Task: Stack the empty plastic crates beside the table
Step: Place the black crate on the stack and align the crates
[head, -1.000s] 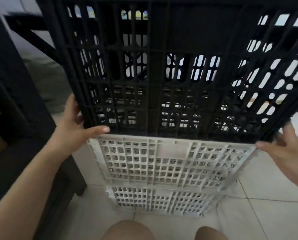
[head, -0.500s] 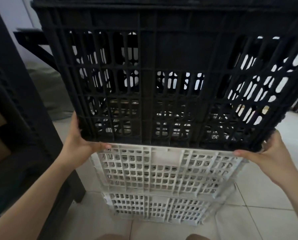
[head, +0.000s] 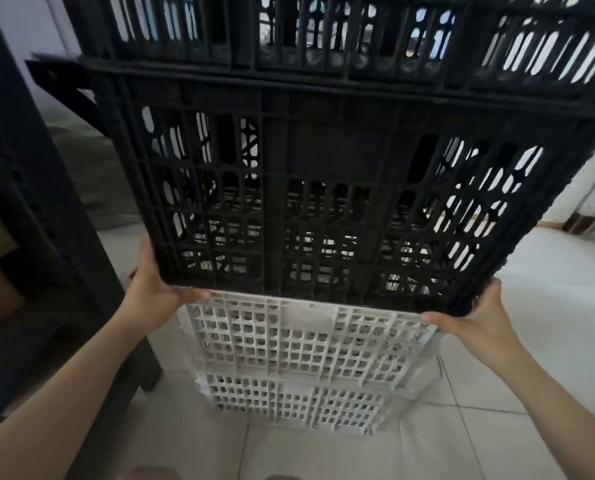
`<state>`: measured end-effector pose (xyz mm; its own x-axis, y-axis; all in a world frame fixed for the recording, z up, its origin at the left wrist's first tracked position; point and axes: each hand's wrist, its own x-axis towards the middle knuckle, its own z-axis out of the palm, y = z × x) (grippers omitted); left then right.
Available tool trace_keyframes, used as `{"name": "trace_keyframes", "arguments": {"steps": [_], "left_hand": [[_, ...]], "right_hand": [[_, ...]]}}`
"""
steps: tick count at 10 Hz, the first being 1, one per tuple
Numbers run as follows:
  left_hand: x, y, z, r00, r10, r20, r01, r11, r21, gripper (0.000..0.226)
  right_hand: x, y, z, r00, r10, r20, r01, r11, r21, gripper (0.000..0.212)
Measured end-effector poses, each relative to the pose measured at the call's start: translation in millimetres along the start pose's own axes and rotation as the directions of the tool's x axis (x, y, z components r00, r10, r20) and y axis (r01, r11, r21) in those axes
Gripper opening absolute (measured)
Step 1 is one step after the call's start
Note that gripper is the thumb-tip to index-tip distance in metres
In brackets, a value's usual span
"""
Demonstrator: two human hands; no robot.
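Note:
A stack of slatted plastic crates rises from the tiled floor in front of me. Two white crates, the upper white crate [head: 299,337] on the lower white crate [head: 289,400], form its base. A black crate [head: 323,188] rests on them, and another black crate [head: 323,29] sits on top, cut off by the frame. My left hand [head: 157,289] grips the lower black crate's bottom left corner, thumb along the seam. My right hand [head: 476,313] holds its bottom right corner the same way.
A dark table [head: 29,202] stands close on the left, its leg beside the stack, with brown boxes under it. A dark bar [head: 67,88] juts out behind the stack's left side. Pale floor tiles [head: 531,393] spread to the right.
Both hands went from spread beside the black crate to closing on its bottom corners. The view rose and pulled back, so the upper black crate now shows.

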<state>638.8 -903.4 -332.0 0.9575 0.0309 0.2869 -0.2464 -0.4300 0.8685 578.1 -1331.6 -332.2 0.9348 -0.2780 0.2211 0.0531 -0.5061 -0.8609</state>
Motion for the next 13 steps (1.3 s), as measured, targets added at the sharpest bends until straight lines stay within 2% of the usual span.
{"name": "trace_keyframes", "arguments": {"steps": [1, 3, 4, 5, 6, 7, 8, 9, 10, 11, 12, 13], "left_hand": [[4.9, 1.8, 6.1, 0.999, -0.032, -0.044, 0.031, 0.999, -0.014, 0.096], [20.8, -5.9, 9.1, 0.997, -0.054, -0.048, 0.054, 0.998, -0.015, 0.098], [37.7, -8.2, 11.1, 0.999, -0.045, -0.030, 0.044, 0.999, -0.023, 0.102], [56.2, -12.9, 13.9, 0.998, -0.054, -0.010, 0.054, 0.996, -0.067, 0.108], [64.8, -14.0, 16.0, 0.998, -0.053, -0.012, 0.052, 0.994, -0.097, 0.106], [63.6, -13.1, 15.8, 0.998, -0.049, -0.027, 0.046, 0.996, -0.081, 0.103], [64.1, -16.4, 15.7, 1.000, -0.023, -0.015, 0.022, 0.996, -0.083, 0.104], [64.6, -14.5, 15.5, 1.000, -0.008, -0.025, 0.005, 0.992, -0.124, 0.104], [65.4, -15.7, 16.5, 0.998, 0.032, -0.056, -0.039, 0.992, -0.119, 0.105], [69.8, -8.3, 13.4, 0.999, -0.035, -0.042, 0.028, 0.987, -0.155, 0.104], [69.8, 10.3, 4.5, 0.966, -0.253, 0.042, 0.257, 0.959, -0.119, 0.112], [72.9, -0.1, -13.2, 0.922, -0.361, 0.138, 0.368, 0.930, -0.023, 0.110]], "right_hand": [[11.1, 2.5, -0.7, 1.000, 0.005, 0.029, -0.004, 0.999, -0.046, 0.102], [27.1, 5.2, 5.7, 0.999, 0.017, 0.042, -0.015, 0.999, -0.045, 0.105], [39.4, 2.7, 13.6, 0.998, 0.029, 0.063, -0.029, 1.000, 0.004, 0.132], [54.7, -2.1, 21.4, 0.997, 0.054, 0.061, -0.056, 0.998, 0.034, 0.122], [68.3, -0.8, 23.3, 0.995, 0.060, 0.081, -0.064, 0.996, 0.054, 0.121], [68.1, 0.3, 22.7, 0.994, 0.076, 0.084, -0.080, 0.996, 0.048, 0.112], [66.4, 1.0, 24.2, 0.994, 0.099, 0.048, -0.100, 0.995, 0.026, 0.123], [67.4, 2.4, 24.1, 0.995, 0.095, -0.015, -0.095, 0.995, 0.014, 0.115], [63.9, -3.7, 26.8, 0.984, 0.167, -0.053, -0.168, 0.986, -0.014, 0.108], [55.7, -26.9, 23.9, 0.965, 0.254, -0.066, -0.255, 0.967, 0.002, 0.135], [48.8, -46.4, 18.9, 0.948, 0.319, -0.002, -0.318, 0.944, -0.087, 0.110], [44.2, -82.7, 2.4, 0.868, 0.485, 0.109, -0.419, 0.832, -0.364, 0.091]]}}
